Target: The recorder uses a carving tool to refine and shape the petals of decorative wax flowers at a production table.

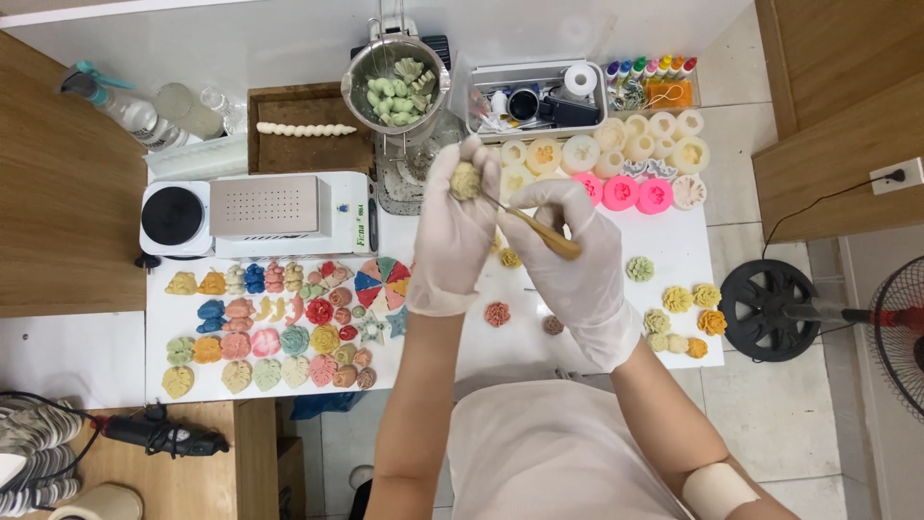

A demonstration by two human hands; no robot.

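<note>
The gloved left hand (460,217) pinches a small pale flower-shaped piece (467,180) above the counter (664,241), while the right hand (568,252) is closed on a wooden-handled pick (539,229); a slip could gouge it or drop it among the coloured pieces (279,327). The metal strainer (395,75) holds pale green pieces, and the grey tray (539,96) holds small tools and a tape roll.

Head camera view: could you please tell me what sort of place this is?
Probably a small home craft workshop. A white table holds rows of coloured cast flowers and leaves, silicone moulds and a strainer of green pieces.
</note>
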